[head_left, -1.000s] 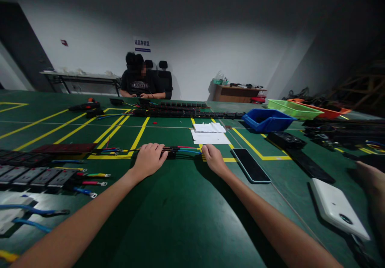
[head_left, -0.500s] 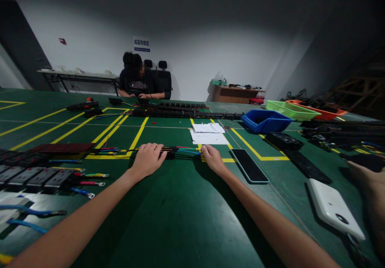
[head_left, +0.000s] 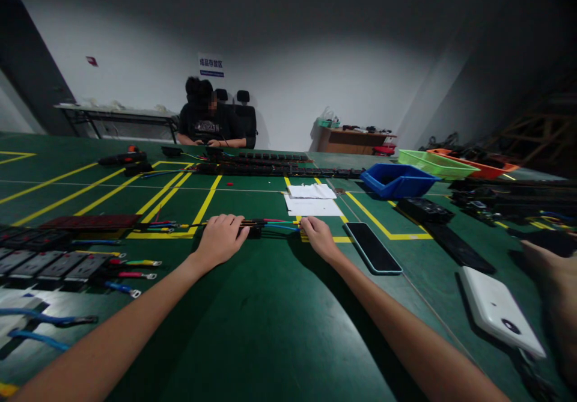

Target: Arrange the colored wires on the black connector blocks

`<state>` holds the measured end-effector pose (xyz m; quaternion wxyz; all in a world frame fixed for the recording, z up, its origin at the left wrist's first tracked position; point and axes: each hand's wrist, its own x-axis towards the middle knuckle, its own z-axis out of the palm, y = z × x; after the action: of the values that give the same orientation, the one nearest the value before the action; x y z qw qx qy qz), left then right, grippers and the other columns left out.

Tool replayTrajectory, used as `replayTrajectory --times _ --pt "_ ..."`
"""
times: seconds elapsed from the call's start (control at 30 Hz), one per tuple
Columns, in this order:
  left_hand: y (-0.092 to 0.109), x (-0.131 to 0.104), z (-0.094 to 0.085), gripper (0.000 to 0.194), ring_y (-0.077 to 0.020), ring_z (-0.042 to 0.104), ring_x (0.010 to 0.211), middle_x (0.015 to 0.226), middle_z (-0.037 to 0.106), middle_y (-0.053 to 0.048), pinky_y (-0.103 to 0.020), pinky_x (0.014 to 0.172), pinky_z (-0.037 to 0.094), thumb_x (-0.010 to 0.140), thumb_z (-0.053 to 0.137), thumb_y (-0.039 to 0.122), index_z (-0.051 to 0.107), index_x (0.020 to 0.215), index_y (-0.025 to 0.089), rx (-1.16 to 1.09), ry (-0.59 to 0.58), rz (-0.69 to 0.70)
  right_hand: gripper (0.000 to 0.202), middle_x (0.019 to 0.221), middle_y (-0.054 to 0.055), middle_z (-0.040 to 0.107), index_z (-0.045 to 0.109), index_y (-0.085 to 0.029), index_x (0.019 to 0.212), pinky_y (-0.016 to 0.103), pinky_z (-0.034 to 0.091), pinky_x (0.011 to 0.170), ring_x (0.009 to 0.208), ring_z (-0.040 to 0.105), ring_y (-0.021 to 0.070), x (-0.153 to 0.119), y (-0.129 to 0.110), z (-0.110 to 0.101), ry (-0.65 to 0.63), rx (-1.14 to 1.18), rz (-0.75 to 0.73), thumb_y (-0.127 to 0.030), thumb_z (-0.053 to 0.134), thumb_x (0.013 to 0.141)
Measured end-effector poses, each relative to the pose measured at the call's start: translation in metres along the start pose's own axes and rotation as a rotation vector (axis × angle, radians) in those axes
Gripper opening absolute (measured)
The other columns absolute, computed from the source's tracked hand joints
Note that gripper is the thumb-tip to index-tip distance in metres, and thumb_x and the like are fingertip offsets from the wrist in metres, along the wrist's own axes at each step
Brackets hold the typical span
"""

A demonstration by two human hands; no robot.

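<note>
Clearly, the right hand [head_left: 318, 235] is curled, thumb against fingers, on one end of some wires [head_left: 280, 227], while the left hand [head_left: 220, 238] lies over them further along, fingers close together and thumb reaching out by a dark piece [head_left: 255, 232]. The wires (red, green and blue can be told apart) run nearly straight between the two, above the table [head_left: 252, 330] and roughly parallel to its far edge, probably so that they lie drawn out side by side. Just beyond the right hand is paper [head_left: 313, 208], with a phone [head_left: 373, 247] slanting beside that hand. Sockets [head_left: 85, 267] sit toward the table's left side, their lugs [head_left: 134, 293] pointing inward, perhaps for easy reach. A bin [head_left: 406, 187] stands toward the far right corner; a co-worker [head_left: 202, 119] sits past the far edge. Beneath the left palm the wires are hidden, so whether it grips or merely presses I cannot tell; the right fingertips are covered too. Another person's hand [head_left: 547, 270] is cut off at the right, and the table's near edge is out of view.
</note>
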<state>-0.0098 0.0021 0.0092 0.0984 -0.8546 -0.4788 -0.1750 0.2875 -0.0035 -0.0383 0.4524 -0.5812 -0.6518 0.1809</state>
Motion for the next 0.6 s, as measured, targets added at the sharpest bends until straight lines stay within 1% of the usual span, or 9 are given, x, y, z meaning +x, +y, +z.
replayTrajectory --times 0.4,0.6 --pt "0.0002 0.0002 -0.0007 0.051 -0.0303 0.065 0.104 0.112 0.072 -0.016 -0.049 0.096 0.047 0.104 0.031 0.046 0.068 0.12 0.013 -0.01 -0.004 0.003 0.043 0.072 0.004 0.063 0.059 -0.021 0.075 0.029 0.039 0.066 0.071 0.057 0.0196 0.0013 0.0038 -0.0006 -0.026 -0.013 -0.015 -0.053 0.038 0.095" --pt "-0.0003 0.0001 -0.0003 0.05 -0.0296 0.065 0.104 0.113 0.072 -0.015 -0.049 0.095 0.048 0.104 0.033 0.047 0.068 0.12 0.015 -0.029 0.001 -0.003 0.043 0.074 0.004 0.064 0.06 -0.021 0.077 0.029 0.04 0.066 0.072 0.057 0.0197 0.0012 0.0041 -0.001 -0.025 -0.021 -0.016 -0.052 0.038 0.097"
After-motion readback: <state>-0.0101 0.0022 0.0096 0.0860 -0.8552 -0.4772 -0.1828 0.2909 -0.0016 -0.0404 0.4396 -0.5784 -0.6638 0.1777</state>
